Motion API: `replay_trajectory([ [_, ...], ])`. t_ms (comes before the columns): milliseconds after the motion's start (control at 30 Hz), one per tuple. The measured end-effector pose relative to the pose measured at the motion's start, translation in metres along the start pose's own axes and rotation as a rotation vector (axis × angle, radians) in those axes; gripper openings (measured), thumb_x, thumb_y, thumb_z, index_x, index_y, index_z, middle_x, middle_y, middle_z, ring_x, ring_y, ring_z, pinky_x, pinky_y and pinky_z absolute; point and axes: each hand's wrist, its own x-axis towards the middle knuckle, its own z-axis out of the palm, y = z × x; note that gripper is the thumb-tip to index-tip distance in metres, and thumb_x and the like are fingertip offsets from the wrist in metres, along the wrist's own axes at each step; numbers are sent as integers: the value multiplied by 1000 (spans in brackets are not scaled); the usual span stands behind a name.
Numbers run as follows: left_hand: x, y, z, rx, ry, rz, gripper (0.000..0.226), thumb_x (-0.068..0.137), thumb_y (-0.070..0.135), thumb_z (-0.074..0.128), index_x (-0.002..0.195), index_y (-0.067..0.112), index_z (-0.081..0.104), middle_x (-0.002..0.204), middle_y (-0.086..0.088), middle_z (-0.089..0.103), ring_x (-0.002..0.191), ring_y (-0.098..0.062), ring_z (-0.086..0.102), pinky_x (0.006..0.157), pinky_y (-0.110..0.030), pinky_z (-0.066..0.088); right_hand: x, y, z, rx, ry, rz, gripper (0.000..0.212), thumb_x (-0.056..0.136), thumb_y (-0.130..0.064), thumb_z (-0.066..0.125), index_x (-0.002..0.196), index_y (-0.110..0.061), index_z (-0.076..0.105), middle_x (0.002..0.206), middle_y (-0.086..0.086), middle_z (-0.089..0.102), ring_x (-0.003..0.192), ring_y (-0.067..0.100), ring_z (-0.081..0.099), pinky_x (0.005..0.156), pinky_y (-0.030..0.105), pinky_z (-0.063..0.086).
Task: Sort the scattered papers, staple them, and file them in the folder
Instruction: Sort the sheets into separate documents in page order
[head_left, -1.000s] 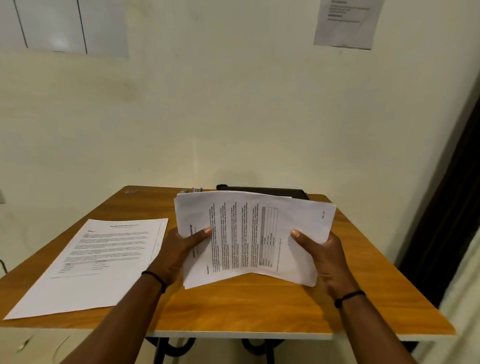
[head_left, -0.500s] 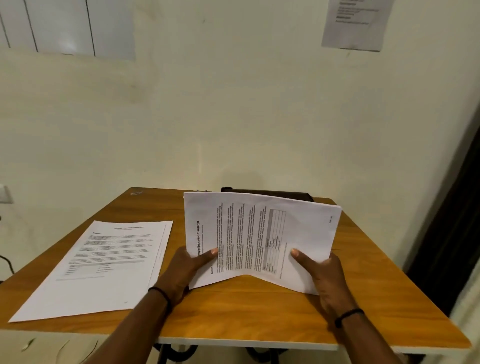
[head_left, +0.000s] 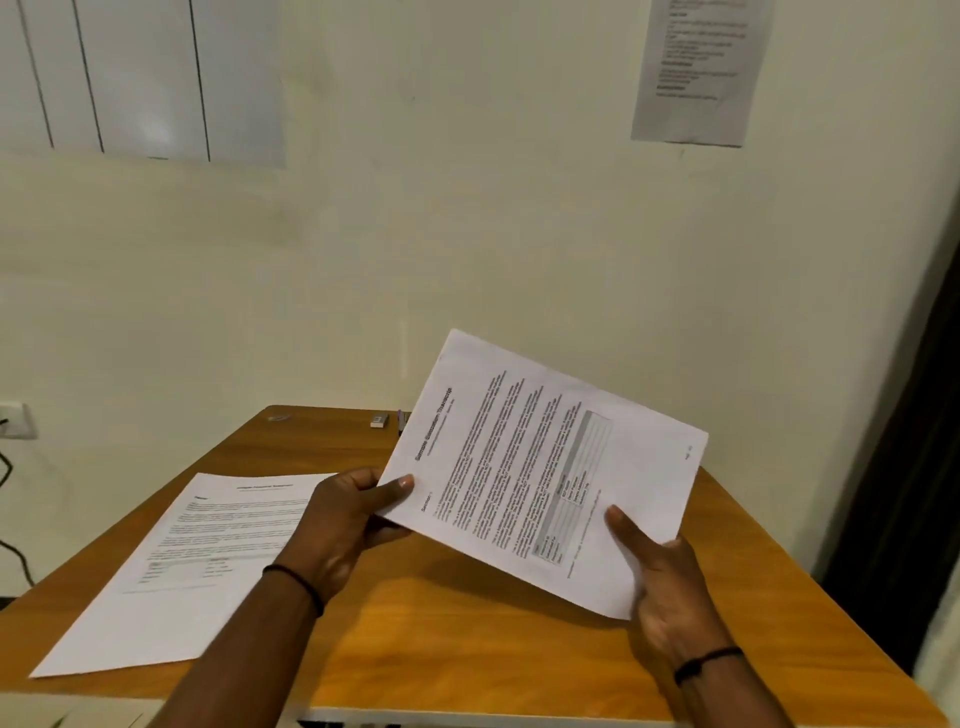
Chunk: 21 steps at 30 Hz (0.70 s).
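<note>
White printed papers (head_left: 550, 467), a sheaf turned sideways and tilted, are held up above the wooden bench (head_left: 467, 639) by a person's two hands. The left hand (head_left: 343, 525) pinches the sheaf's lower left corner, thumb on the printed face and fingers curled behind; the right hand (head_left: 665, 582) grips the lower right edge the same way, thumb laid across the page. Both grips are clamped on the paper. A thin black band circles each wrist. The top sheet carries a bold heading, blocks of text and a small grey table; the wording is too blurred to read. A second set of white printed sheets (head_left: 187, 566) lies flat on the bench's left side, just beside the left forearm. A small white block (head_left: 379, 420) and a thin purple object (head_left: 400, 422) sit at the far edge, near the cream wall (head_left: 467, 234). A grey printed notice (head_left: 696, 67) hangs on the wall at upper right.
</note>
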Motion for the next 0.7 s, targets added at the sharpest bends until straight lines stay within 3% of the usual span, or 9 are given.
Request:
replay_trajectory([
  [100, -8, 7, 9, -219, 41, 71, 12, 91, 8, 62, 100, 0, 63, 104, -19, 74, 94, -34, 73, 75, -43, 62, -7, -5, 11, 58, -18, -32, 40, 91, -7, 63, 127, -22, 61, 120, 9, 71, 105, 31, 70, 85, 57, 56],
  [367, -18, 33, 42, -584, 138, 315, 15, 88, 16, 64, 99, 8, 67, 97, -10, 76, 90, -23, 74, 75, -35, 62, -19, -2, 37, 266, -52, 54, 38, 92, -17, 60, 129, -24, 60, 124, 16, 68, 109, 41, 66, 94, 72, 43],
  [533, -23, 50, 61, -626, 173, 391, 33, 86, 16, 67, 117, 5, 64, 103, -11, 74, 93, -22, 74, 72, -33, 62, -19, 4, 49, 368, -56, 94, 37, 96, -20, 56, 133, -24, 57, 126, 17, 66, 111, 43, 65, 95, 71, 43],
  [700, -28, 58, 66, -565, 224, 442, 23, 89, 14, 66, 110, 5, 68, 92, -7, 77, 83, -20, 75, 64, -29, 60, -21, 11, 52, 454, -79, 119, 45, 94, -21, 61, 138, -24, 53, 132, 20, 62, 117, 45, 60, 98, 73, 39],
])
